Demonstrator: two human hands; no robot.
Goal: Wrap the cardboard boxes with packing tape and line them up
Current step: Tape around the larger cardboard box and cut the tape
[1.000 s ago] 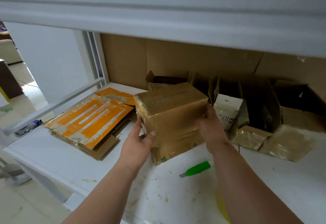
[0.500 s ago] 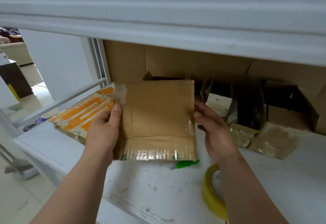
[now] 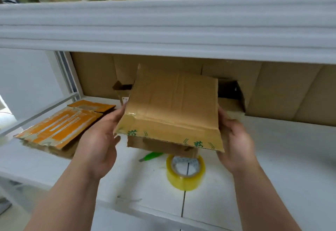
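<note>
At frame centre, the left hand [image 3: 99, 140] and right hand [image 3: 234, 142] grasp the cardboard box [image 3: 172, 109] by its sides, above the tape roll [image 3: 185, 171]. An open flap (lower edge) could snag, loosening the hold.

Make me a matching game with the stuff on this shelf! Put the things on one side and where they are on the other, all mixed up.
Things
1. cardboard box
2. tape roll
3. green cutter
4. orange flattened boxes

Places
A. lying flat in a stack at the far left of the shelf
B. held up between the left hand and the right hand
C. on the white shelf below the box's right part, yellow
D. partly hidden under the box, left of the tape

Pairs: 1-B, 2-C, 3-D, 4-A
</note>
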